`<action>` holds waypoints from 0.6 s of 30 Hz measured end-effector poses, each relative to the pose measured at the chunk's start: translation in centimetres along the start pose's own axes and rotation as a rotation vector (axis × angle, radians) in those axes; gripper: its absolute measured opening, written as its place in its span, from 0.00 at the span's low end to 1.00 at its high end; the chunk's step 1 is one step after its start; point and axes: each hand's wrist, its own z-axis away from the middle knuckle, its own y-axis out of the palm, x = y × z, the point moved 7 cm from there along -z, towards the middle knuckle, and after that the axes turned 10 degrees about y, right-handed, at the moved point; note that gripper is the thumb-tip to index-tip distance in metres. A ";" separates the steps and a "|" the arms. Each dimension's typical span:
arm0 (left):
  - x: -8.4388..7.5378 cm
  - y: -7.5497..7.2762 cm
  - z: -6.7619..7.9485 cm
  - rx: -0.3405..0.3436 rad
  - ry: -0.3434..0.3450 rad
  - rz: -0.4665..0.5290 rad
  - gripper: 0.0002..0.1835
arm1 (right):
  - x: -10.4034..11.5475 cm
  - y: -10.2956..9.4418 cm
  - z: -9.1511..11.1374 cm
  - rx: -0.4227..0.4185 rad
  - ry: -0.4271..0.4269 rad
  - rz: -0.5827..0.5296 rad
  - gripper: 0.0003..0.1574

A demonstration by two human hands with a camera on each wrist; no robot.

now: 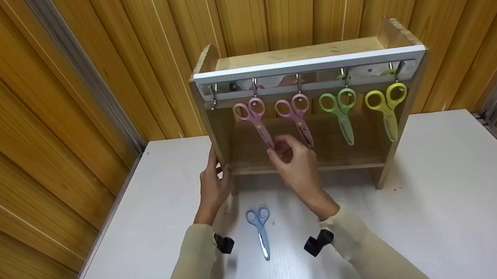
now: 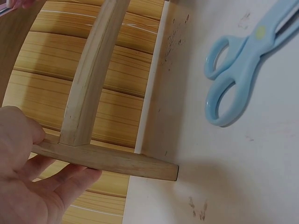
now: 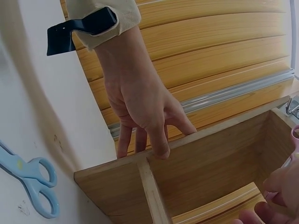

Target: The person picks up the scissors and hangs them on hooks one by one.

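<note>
A wooden rack (image 1: 307, 168) stands upright on the table with a row of metal hooks along its front. My left hand (image 1: 214, 184) grips the lower part of the rack's left side panel (image 2: 117, 161), thumb on one face and fingers on the other. With thumb and forefinger, my right hand (image 1: 300, 166) pinches the blade tip of the left pink scissors (image 1: 255, 119), which hang tilted from the second hook. Beside them hang another pair of pink scissors (image 1: 295, 111), green scissors (image 1: 342, 113) and yellow scissors (image 1: 386, 109). The leftmost hook (image 1: 213, 98) holds nothing.
Blue scissors (image 1: 260, 230) lie on the white table (image 1: 150, 260) between my forearms, handles toward the rack. Wood-patterned walls (image 1: 239, 11) rise behind the rack and at both sides. A black wrist camera mount (image 1: 318, 242) sits on my right sleeve.
</note>
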 end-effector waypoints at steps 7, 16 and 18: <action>0.4 0.1 0.1 0.026 -0.071 0.010 0.41 | -0.7 0.4 1.1 0.102 0.069 0.027 0.26; 0.3 0.1 0.0 0.036 -0.083 -0.011 0.42 | -2.7 1.7 4.8 0.320 0.182 0.243 0.47; 0.4 0.2 0.0 0.034 -0.080 -0.010 0.41 | -3.2 2.3 5.7 0.364 0.205 0.282 0.49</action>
